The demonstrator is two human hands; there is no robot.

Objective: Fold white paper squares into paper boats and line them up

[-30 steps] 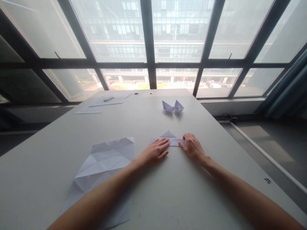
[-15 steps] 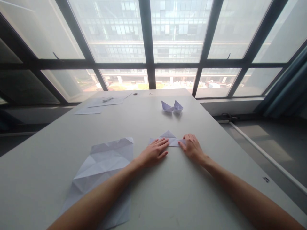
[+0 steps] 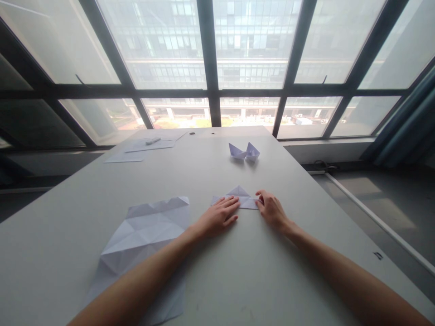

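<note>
A small folded piece of white paper (image 3: 242,197), with a triangular peak over a flat strip, lies on the grey table (image 3: 217,280). My left hand (image 3: 218,216) rests flat on its left end, fingers stretched out and together. My right hand (image 3: 271,209) is at its right end, fingers curled and pinching the paper's corner. A finished folded paper boat (image 3: 244,151) stands farther back on the table.
A large creased white sheet (image 3: 146,235) lies flat to the left, partly under my left forearm. More sheets and a pen (image 3: 152,141) lie at the far left end of the table. Tall windows stand behind it. The table's right edge drops to the floor.
My right hand has curled its fingers and drawn in a little at the paper's right end. My left hand has stayed pressed on the paper.
</note>
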